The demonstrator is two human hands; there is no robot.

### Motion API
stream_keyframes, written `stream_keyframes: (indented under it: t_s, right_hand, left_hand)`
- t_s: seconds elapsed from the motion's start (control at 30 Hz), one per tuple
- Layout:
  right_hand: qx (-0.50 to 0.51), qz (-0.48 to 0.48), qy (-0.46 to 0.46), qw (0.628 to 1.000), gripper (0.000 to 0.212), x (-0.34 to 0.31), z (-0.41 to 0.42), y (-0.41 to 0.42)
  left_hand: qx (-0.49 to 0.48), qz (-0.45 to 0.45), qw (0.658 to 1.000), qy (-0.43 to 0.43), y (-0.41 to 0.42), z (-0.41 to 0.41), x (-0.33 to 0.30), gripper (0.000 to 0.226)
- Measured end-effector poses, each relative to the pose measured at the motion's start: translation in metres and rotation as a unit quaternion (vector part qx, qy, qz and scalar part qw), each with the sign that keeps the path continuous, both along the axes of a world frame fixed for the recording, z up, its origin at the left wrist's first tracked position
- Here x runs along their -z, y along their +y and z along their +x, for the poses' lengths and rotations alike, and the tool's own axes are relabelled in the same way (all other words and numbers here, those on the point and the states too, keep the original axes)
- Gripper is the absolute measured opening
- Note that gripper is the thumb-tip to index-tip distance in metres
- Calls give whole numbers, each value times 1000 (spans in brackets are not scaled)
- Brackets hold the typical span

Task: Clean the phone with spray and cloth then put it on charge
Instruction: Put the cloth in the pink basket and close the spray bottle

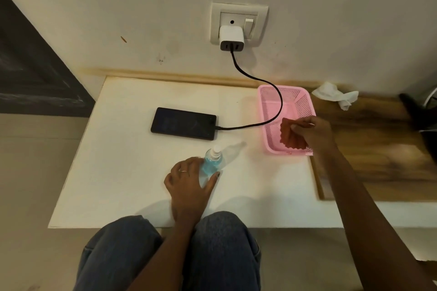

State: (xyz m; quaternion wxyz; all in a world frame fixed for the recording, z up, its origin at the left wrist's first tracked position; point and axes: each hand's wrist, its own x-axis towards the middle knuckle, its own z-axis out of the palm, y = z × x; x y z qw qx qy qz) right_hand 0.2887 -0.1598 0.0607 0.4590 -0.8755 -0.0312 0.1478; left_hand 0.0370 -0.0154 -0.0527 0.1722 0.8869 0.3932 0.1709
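Note:
A black phone [183, 123] lies flat on the white table [132, 172], screen up. A black cable [272, 111] runs from its right end up to a white charger [231, 39] plugged into the wall socket. A small spray bottle [212, 160] of blue liquid with a white nozzle stands near the table's front. My left hand [189, 182] wraps around its base. Over the pink basket [269, 101] on the right, my right hand [312, 132] pinches a reddish-brown cloth [287, 136].
A crumpled white tissue [335, 97] lies on the wooden surface [378, 149] right of the basket. The cable drapes across the basket's far corner. My knees in blue jeans [170, 255] are under the table's front edge. A dark object sits at the far right.

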Motion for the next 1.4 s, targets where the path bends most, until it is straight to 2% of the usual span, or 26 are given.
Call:
stream_keyframes:
  t_s: [0.17,0.23,0.3,0.43,0.6,0.7,0.8,0.87,0.93,1.0,1.07,1.17,1.27,1.4]
  right_hand:
    - [-14,-54,57,997,22,19,12,22]
    - [-29,-67,97,993,18,26,15,24]
    - [-41,-83,97,991,15,31,17,22]
    - [-13,-136,0,991,21,37,21,13]
    - [-39,-215,-115,969,30,30,8,7]
    - [20,-164,-226,960,21,20,-23,7]
    - [23,-32,-303,952,8,15,-68,11]
    - [-60,21,-295,953,15,20,-100,15]
    - [-167,28,-272,947,19,30,-127,20]
    - [-234,23,-210,949,18,40,-144,27]
    - [-253,19,-122,959,24,47,-153,38]
    - [-267,10,-28,963,52,55,-157,53]
    - [-267,-7,-6,964,64,61,-158,66]
    - [-235,-22,-21,971,62,66,-162,75]
  left_hand:
    - [-2,-8,1000,4,0,1,0,57]
    - [-4,-12,1000,5,0,1,0,57]
    - [-5,-16,1000,4,0,2,0,57]
    - [-5,-10,1000,-3,0,3,1,57]
    - [-3,11,1000,-16,-1,1,0,54]
    - [-3,6,1000,-23,-1,1,-1,55]
    - [-5,6,1000,-21,-1,2,-2,56]
    - [-6,2,1000,-17,-1,2,-4,56]
    - [-6,-9,1000,-9,-1,2,-4,57]
    - [-6,-26,1000,2,0,3,-5,58]
    - [-5,-22,1000,20,-1,3,-6,59]
    - [-6,-13,999,37,-1,4,-6,61]
    - [-3,-47,998,33,0,4,-5,59]
    - [8,-56,998,36,0,3,-6,56]
